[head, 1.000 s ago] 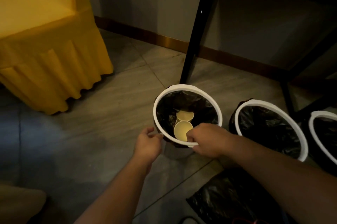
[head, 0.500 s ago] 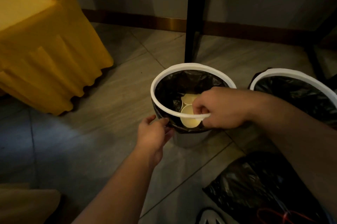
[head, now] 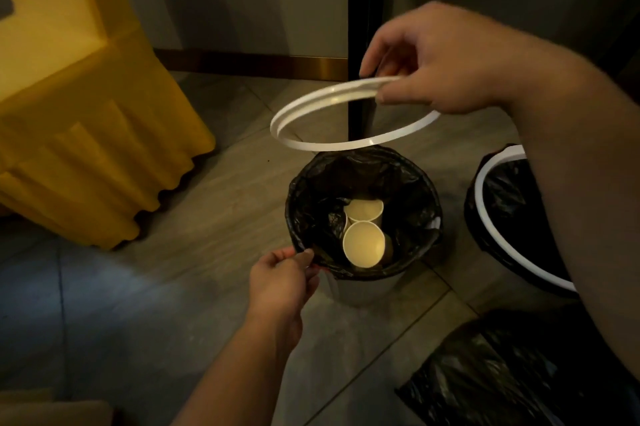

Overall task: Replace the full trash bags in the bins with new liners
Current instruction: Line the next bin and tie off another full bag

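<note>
Your right hand (head: 446,58) holds the white retaining ring (head: 332,95) in the air above the bin (head: 363,290) — fingers and thumb clamped on its far edge. Your left hand (head: 280,283) pinches the black liner (head: 408,190) at the near rim, fingers together on the plastic. Paper cups (head: 363,243) lie inside the liner — the bin stands on the floor beside a second lined bin (head: 480,198).

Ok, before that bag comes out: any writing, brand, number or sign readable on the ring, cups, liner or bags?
No text can be read anywhere in this view.
white ring, held by the right hand: plain, no marking.
paper cups: only blank insides show.
black liner, pinched by the left hand: no print visible.
black bag on the floor: too dark to tell.
</note>
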